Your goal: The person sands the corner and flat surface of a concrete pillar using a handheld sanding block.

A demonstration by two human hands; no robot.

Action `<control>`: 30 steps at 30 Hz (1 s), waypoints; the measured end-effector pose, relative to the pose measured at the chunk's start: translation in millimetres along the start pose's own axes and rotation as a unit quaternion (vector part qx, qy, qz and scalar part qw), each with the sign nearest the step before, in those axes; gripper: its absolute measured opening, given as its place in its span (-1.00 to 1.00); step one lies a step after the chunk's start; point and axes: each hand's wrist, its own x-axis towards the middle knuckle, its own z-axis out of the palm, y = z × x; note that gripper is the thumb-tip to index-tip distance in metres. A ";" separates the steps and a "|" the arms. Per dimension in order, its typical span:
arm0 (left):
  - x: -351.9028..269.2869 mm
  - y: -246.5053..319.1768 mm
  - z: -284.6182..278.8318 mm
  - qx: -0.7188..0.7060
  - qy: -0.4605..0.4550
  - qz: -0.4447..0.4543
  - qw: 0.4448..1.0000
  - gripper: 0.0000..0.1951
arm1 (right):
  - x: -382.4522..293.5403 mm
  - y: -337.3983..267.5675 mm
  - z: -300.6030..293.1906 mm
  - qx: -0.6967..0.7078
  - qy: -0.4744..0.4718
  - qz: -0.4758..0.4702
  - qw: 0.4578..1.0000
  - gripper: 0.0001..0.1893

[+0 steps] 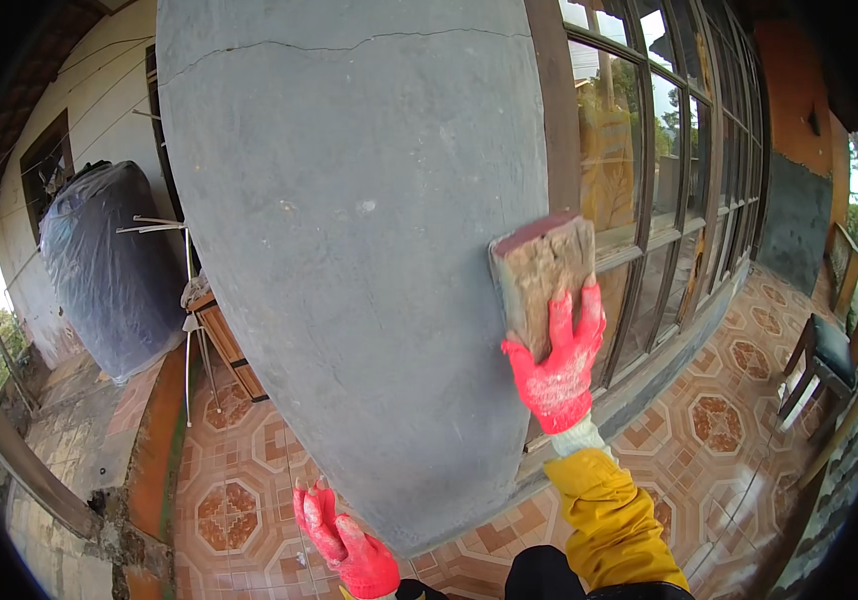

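My right hand (560, 367), in a pink fingerless-tip glove with pale dust on it, is closed around a worn wooden block (549, 274). A reddish layer shows along the block's top edge. Its far face is against or very close to the right side of the grey plastered wall (354, 247), beside the brown window frame; exact contact is hidden. Low at the wall's left edge, my left hand (346, 536) wears a matching glove. It holds nothing, and its fingers are partly spread and bent.
Glass panes in a wooden window grid (646, 150) run along the right. Patterned tiles (714, 424) cover the floor. At right stands a dark stool (826, 360). On the left are a plastic-wrapped bundle (110, 262), a metal rack (188, 330) and a wooden cabinet (230, 349).
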 end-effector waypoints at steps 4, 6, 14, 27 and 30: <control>-6.3 -17.4 27.7 -0.028 0.021 0.008 0.999 -0.51 | -179.8 40.0 -26.6 -0.014 -0.099 -0.100 0.990 -0.09; -5.5 -17.4 40.1 -0.046 0.027 0.003 0.999 -0.50 | -193.8 52.8 -40.4 0.016 -0.150 -0.124 0.981 -0.12; 13.0 5.0 47.2 -0.139 0.168 0.131 0.967 -0.46 | 18.9 19.6 -0.5 0.063 0.026 0.075 0.995 -0.10; 18.6 27.8 21.9 -0.235 0.245 0.102 0.935 -0.47 | 49.6 -3.9 -5.0 0.101 0.009 0.143 0.984 -0.13; 21.6 31.2 25.1 -0.254 0.243 0.078 0.933 -0.47 | 67.2 -5.1 -14.5 0.185 0.034 0.173 0.967 -0.18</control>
